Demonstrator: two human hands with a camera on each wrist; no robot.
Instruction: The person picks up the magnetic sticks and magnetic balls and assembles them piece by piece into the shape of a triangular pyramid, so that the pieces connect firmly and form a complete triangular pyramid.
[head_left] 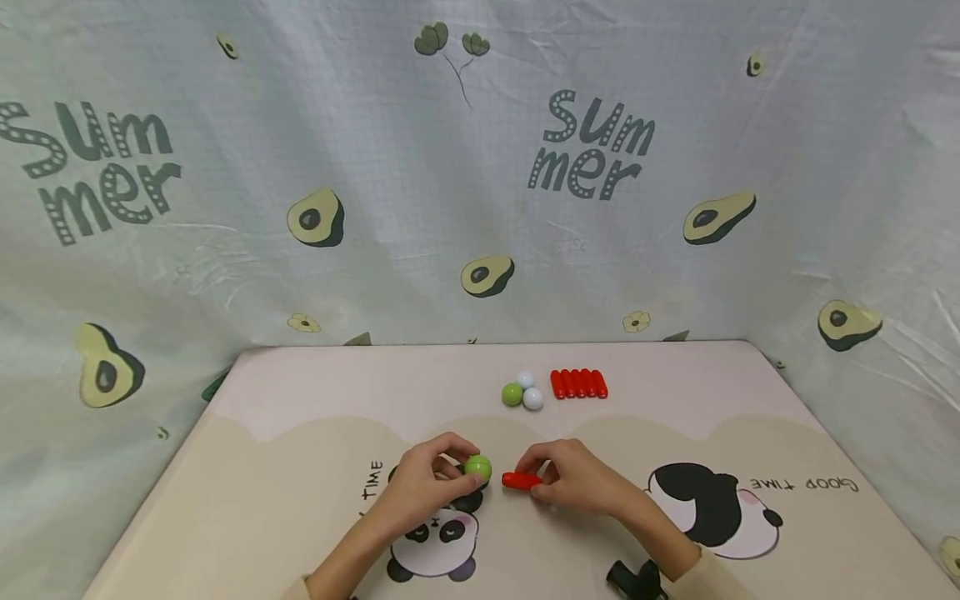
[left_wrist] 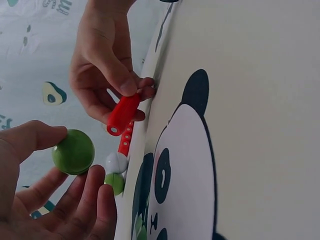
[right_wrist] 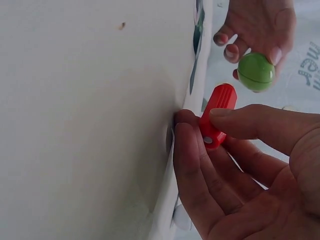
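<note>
My left hand (head_left: 420,483) pinches a glossy green ball (head_left: 477,468) between thumb and fingertips, a little above the table. A seam runs around the ball (right_wrist: 256,71) in the right wrist view. Facing it, my right hand (head_left: 581,479) holds a short red toy rod (head_left: 520,481) between thumb and fingers. The rod (left_wrist: 123,114) has grooved sides and a small pale dot at its end. A narrow gap separates ball and rod.
Farther back on the table (head_left: 315,383) lie another green ball (head_left: 512,394) and two white balls (head_left: 533,398), grouped together. Beside them several red rods (head_left: 579,384) lie in a row. A black device (head_left: 636,581) is near my right wrist. A printed curtain (head_left: 420,167) hangs behind.
</note>
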